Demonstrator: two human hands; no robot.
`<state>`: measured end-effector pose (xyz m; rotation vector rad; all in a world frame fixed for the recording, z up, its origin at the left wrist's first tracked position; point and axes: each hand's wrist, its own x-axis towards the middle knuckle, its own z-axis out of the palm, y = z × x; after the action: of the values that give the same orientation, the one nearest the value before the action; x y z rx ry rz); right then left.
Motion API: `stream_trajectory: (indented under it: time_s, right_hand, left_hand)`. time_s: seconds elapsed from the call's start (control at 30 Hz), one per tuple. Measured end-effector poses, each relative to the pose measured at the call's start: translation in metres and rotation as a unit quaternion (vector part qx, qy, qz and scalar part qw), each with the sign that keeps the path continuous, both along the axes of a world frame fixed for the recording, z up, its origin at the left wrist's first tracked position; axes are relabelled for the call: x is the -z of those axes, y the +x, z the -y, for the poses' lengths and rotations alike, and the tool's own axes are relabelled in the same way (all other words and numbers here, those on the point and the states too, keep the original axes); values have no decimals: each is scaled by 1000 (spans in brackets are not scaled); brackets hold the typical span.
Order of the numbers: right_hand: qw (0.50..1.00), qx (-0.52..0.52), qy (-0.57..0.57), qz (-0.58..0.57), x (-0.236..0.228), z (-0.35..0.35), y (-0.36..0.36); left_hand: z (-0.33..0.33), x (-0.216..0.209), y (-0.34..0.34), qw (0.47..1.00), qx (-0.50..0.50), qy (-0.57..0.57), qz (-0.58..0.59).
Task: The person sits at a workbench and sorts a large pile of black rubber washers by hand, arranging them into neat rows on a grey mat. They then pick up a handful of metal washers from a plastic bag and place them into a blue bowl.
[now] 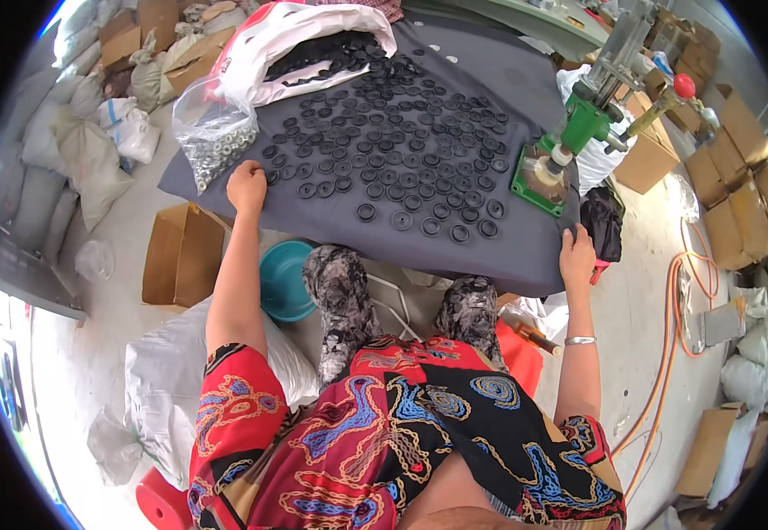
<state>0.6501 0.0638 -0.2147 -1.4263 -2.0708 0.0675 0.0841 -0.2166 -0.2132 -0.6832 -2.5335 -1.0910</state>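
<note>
My left hand (247, 186) rests at the table's front left edge with its fingers curled in. Whatever may be inside them is hidden; a black ring lies right beside the fingertips. At the right edge, my right hand (577, 253) has its fingers bent over the rim of the dark grey cloth (357, 231). Many black round ring-like parts (404, 161) are spread across the cloth between my hands. Next to my left hand stands a clear plastic bag (216, 141) of small shiny metal pieces. A green hand press (545, 177) with a red-knobbed lever stands just beyond my right hand.
A white sack (251, 53) spills more black parts at the back left. Below the table are a teal basin (285, 281), an open cardboard box (182, 256) and white sacks (167, 371). An orange hose (669, 344) runs along the floor at right, near stacked cartons (737, 190).
</note>
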Motion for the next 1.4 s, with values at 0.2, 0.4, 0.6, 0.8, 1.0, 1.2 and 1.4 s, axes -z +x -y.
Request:
stream_trajectory:
  time_s: [0.2,0.4,0.6,0.8,1.0,1.2,1.4]
  right_hand:
    - [1000,0,0,-6,-5,6,-5]
    - [1000,3,-2,9,-9,10,-9]
    - [1000,10,8,5,-5,12,-8]
    - [999,16,27,16,-3,13,-13]
    - [999,12,31,33,1,10,-6]
    - [999,19,24,43,-1,11,-4]
    - [999,7,31,13,-8,14,-9]
  left_hand:
    - [3,-2,0,993,16,-75,-87]
    - [-38,-25,19,976,56,-144,-151]
    - [-71,-2,13,958,26,-269,-92]
    - [-79,-4,10,966,80,-236,-65]
    - [-69,-33,7,969,90,-72,-220]
    - [-43,-98,-71,965,20,-123,-231]
    - [-27,-82,-164,944,-23,-318,-86]
